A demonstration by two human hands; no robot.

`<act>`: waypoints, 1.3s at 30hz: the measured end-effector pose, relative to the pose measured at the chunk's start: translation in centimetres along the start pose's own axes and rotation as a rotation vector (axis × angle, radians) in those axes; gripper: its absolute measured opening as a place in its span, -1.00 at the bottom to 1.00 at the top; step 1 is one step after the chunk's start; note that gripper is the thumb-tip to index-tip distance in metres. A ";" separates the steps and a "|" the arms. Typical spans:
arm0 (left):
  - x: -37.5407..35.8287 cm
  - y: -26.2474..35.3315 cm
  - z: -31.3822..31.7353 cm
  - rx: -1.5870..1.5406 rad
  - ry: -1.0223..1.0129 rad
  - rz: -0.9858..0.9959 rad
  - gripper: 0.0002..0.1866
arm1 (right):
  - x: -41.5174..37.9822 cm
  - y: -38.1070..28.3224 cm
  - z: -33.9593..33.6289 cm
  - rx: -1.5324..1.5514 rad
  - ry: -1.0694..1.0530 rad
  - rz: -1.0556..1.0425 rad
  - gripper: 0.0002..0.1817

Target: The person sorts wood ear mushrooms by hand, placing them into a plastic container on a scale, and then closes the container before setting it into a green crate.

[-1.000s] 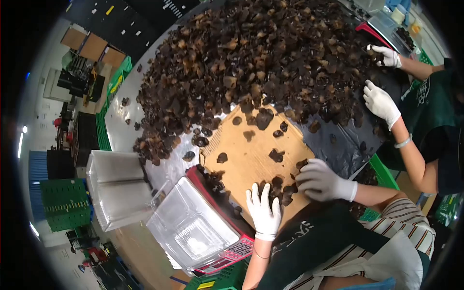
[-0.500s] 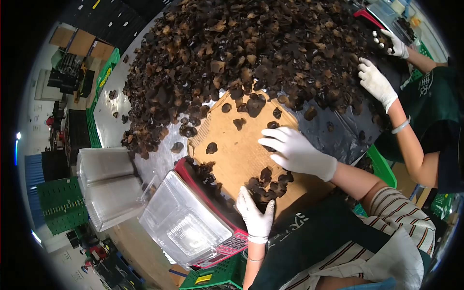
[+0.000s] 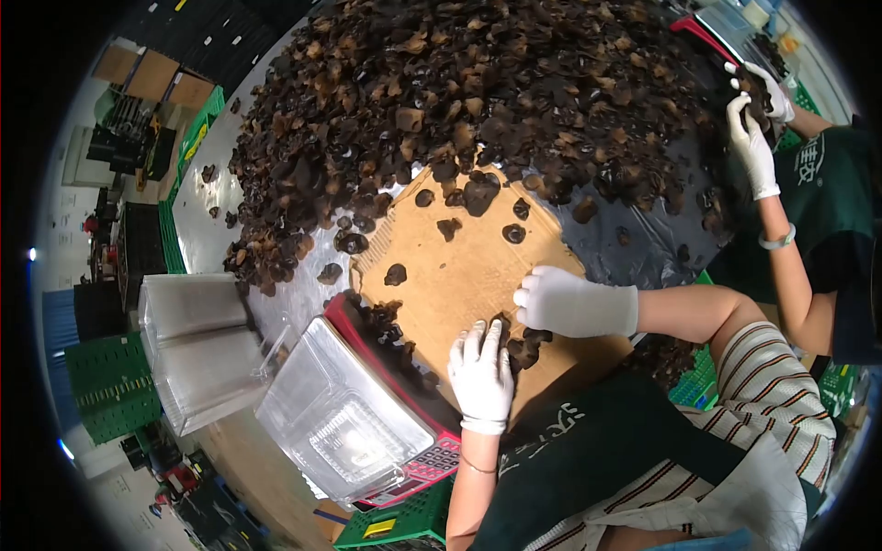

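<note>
Both hands wear white gloves. My left hand (image 3: 481, 376) is curled against the near end of a small heap of dark, wrinkled fungus pieces (image 3: 525, 351), with some pieces at its fingertips. Just to the right, my right hand (image 3: 574, 303) is closed above the cardboard, its fingers bent under; anything inside them is hidden. Beneath lies a brown cardboard sheet (image 3: 441, 294), with several loose pieces toward its far end.
A large mound of dark pieces (image 3: 478, 83) spreads beyond the cardboard. At left are a red-edged scale (image 3: 436, 459) with a clear plastic tray (image 3: 344, 418) and stacked clear containers (image 3: 197, 349). At right, a co-worker's gloved hands (image 3: 755, 151) hold dark pieces.
My left hand has moved up onto the small heap and its fingers have curled. My right hand has moved slightly right and down and closed. The co-worker's hands have come together.
</note>
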State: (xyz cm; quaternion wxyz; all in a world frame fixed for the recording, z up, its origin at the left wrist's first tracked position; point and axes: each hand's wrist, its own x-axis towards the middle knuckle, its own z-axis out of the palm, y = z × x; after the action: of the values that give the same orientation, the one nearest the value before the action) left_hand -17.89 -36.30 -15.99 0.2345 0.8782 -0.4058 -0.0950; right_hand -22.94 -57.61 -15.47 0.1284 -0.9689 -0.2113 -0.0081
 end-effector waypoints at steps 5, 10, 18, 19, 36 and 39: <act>-0.2 -0.9 0.4 -0.157 0.112 -0.088 -0.59 | 0.2 1.5 1.2 0.118 0.105 0.007 -0.96; -1.0 -1.2 0.2 -0.358 0.168 -0.265 -0.64 | -1.4 3.0 -3.7 0.758 0.326 0.352 -0.92; -1.1 -1.6 0.5 -0.988 0.149 -0.457 -0.56 | -6.3 2.3 -5.3 0.669 -0.009 0.351 -0.82; -1.1 -1.5 0.5 -0.998 0.143 -0.461 -0.54 | -5.9 2.2 -4.4 0.603 0.120 0.350 -0.89; -3.8 0.9 -0.9 -0.073 0.057 -0.154 -0.40 | 0.8 -1.7 -0.5 0.674 0.415 0.255 -0.66; -3.1 0.5 -0.4 -0.014 0.096 -0.137 -0.60 | 0.0 -2.3 0.1 0.649 0.224 0.097 -0.74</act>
State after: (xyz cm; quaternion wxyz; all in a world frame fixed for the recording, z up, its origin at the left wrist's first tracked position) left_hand -20.14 -34.09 -15.49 0.2526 0.9059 -0.3323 -0.0713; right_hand -23.91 -55.59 -14.99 0.4524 -0.8796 -0.1410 -0.0407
